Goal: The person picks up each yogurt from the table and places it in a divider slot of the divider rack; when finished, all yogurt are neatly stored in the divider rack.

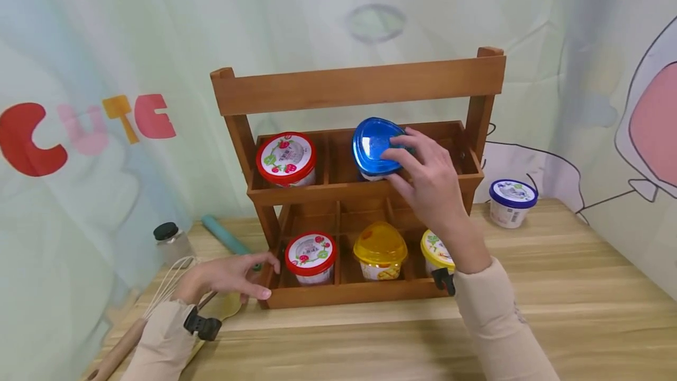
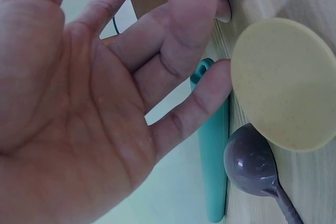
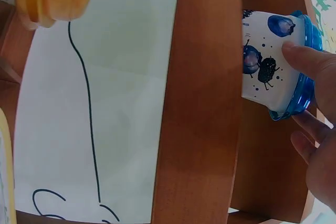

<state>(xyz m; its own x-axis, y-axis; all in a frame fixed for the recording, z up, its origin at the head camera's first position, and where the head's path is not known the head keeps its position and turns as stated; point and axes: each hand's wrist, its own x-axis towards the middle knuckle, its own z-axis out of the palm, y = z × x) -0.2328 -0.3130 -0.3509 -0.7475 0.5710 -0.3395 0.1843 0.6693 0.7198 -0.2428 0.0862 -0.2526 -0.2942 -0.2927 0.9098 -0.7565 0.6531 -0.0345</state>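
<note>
A two-tier wooden rack stands against the curtain. My right hand holds a blueberry-printed cup with a clear blue domed lid at the upper tier, its fingers around the lid. In the right wrist view, the thumb lies on the cup's printed side, which is partly hidden by the rack's board. My left hand is at the rack's lower left corner with fingers loosely bent, holding nothing. A red-lidded strawberry cup sits in the upper left compartment.
On the lower tier are another red-lidded cup, a yellow domed cup and a yellow-rimmed cup. A dark-blue-lidded cup stands right of the rack. At left lie a whisk, a teal utensil, a grey ladle and a jar.
</note>
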